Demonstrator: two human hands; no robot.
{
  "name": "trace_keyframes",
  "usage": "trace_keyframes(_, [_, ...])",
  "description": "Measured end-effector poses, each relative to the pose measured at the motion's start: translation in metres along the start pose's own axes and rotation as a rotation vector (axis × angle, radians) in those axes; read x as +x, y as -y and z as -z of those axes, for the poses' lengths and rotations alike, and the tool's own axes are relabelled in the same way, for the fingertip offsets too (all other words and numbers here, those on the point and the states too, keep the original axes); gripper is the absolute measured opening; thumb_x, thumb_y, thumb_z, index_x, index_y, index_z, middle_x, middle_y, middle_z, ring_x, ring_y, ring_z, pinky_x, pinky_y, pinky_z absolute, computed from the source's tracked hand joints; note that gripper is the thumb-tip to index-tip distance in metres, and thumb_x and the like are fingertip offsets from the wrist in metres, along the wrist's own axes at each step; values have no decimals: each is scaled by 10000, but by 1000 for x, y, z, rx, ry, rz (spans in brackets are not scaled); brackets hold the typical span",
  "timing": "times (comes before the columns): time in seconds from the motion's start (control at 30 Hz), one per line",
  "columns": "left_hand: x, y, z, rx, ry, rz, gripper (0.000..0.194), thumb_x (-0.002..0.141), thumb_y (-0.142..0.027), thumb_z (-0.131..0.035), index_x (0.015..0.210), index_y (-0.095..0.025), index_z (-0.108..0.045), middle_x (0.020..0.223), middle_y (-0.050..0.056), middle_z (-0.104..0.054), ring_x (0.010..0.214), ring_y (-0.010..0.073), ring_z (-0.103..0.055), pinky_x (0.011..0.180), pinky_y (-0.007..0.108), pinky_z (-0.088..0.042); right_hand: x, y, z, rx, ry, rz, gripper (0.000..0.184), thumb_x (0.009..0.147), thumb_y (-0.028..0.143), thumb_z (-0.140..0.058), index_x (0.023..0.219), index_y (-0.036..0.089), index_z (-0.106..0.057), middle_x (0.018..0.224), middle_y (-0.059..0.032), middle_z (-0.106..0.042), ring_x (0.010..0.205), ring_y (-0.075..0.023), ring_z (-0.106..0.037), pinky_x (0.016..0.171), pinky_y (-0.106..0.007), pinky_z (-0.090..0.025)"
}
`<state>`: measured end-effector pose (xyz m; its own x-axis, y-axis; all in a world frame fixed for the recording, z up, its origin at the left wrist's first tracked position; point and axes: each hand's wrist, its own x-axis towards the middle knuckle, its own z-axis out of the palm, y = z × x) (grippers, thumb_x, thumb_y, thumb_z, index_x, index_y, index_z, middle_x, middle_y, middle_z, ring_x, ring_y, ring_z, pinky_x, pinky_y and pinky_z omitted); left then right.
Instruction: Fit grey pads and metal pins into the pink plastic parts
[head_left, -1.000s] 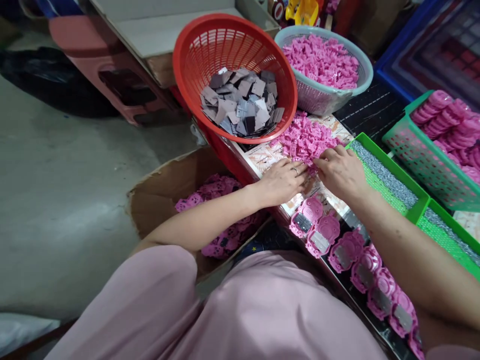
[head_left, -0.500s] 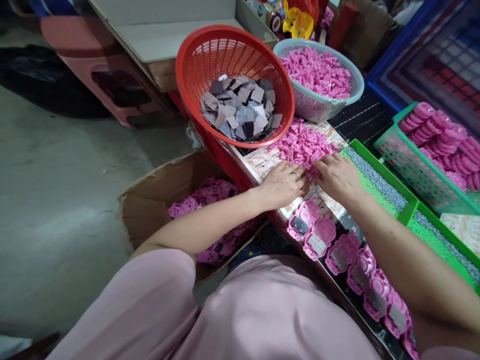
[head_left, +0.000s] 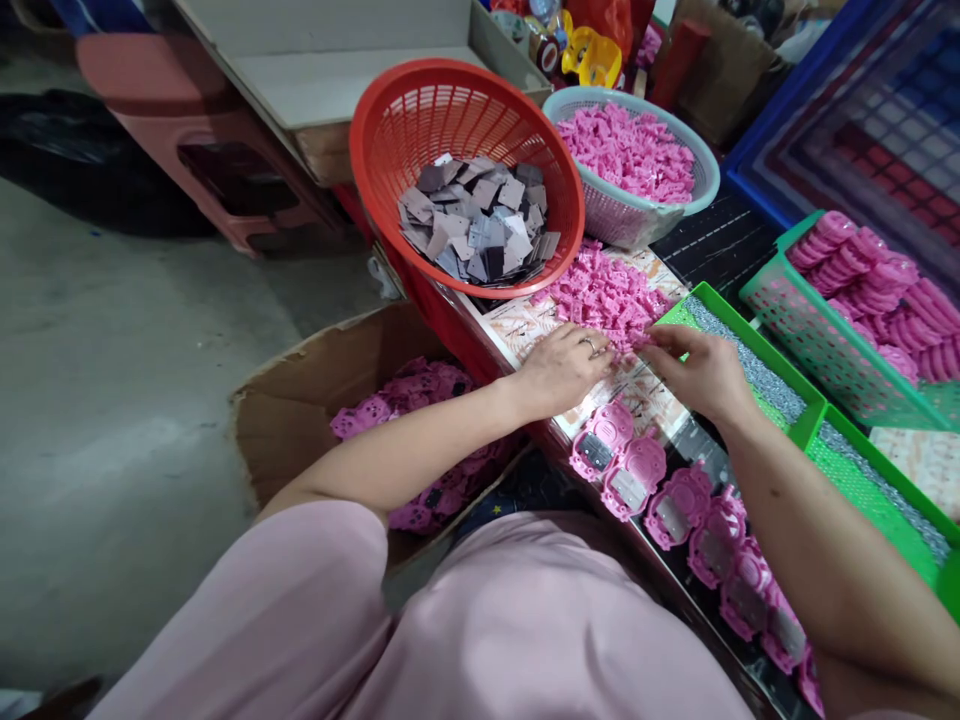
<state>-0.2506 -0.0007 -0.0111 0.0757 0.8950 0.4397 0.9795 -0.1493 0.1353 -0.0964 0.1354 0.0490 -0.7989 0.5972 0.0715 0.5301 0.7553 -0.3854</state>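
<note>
My left hand [head_left: 566,368], with a ring on one finger, rests its fingers on a printed paper sheet [head_left: 525,328] at the edge of a heap of small pink plastic parts [head_left: 604,298]. My right hand [head_left: 701,375] reaches the same heap from the right, its fingertips bunched at the heap's lower edge. Whether those fingertips hold a small piece is hidden. Below my hands, a row of pink plastic pieces with grey metal plates [head_left: 628,478] lies along the table edge. My right forearm passes just above this row.
A red plastic basket [head_left: 420,95] holds grey card squares [head_left: 476,220]. Beside it stands a pale blue basket [head_left: 622,215] of pink parts. Green trays [head_left: 742,360] lie right, below a green basket [head_left: 825,350] of pink discs. A cardboard box [head_left: 277,440] of pink pieces sits below the table.
My right hand has drawn slightly rightward and toward me from the pink heap. My left hand has barely moved. The view has shifted, with the baskets sitting lower in the picture.
</note>
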Motion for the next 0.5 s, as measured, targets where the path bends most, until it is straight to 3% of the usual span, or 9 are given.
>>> trace_keyframes(0.17, [6,-9,11,-473,-98,126,223,971,-224,-499,1073,-120,-668,932,65,-699,876,156,-645,828,295,-481,-31,-3,4,390,118,-88,408,889,452,-553,1161,155,-614,886,-82,-753,604,-110,-641,511,-235,-475])
trace_keyframes(0.3, [15,-24,17,-929,-1,241,269,967,-291,-481,824,-130,-641,629,-36,-553,596,84,-513,610,211,-397,-57,6,7,696,106,-163,393,811,471,-672,1080,184,-657,862,-61,-749,631,-122,-656,551,-247,-521])
trace_keyframes(0.37, [19,-32,15,-1071,50,311,239,932,-295,-522,773,-136,-606,590,-55,-499,554,70,-458,568,201,-357,-70,10,9,566,-5,-100,309,838,426,-661,1047,200,-692,886,-52,-746,646,-118,-657,591,-256,-536])
trace_keyframes(0.5, [20,-47,12,-1294,86,364,303,888,-400,-578,731,-141,-576,598,-49,-493,547,62,-444,563,199,-364,-97,18,13,-7,-367,193,212,850,288,-675,1044,211,-708,989,-56,-730,766,-133,-684,706,-264,-554])
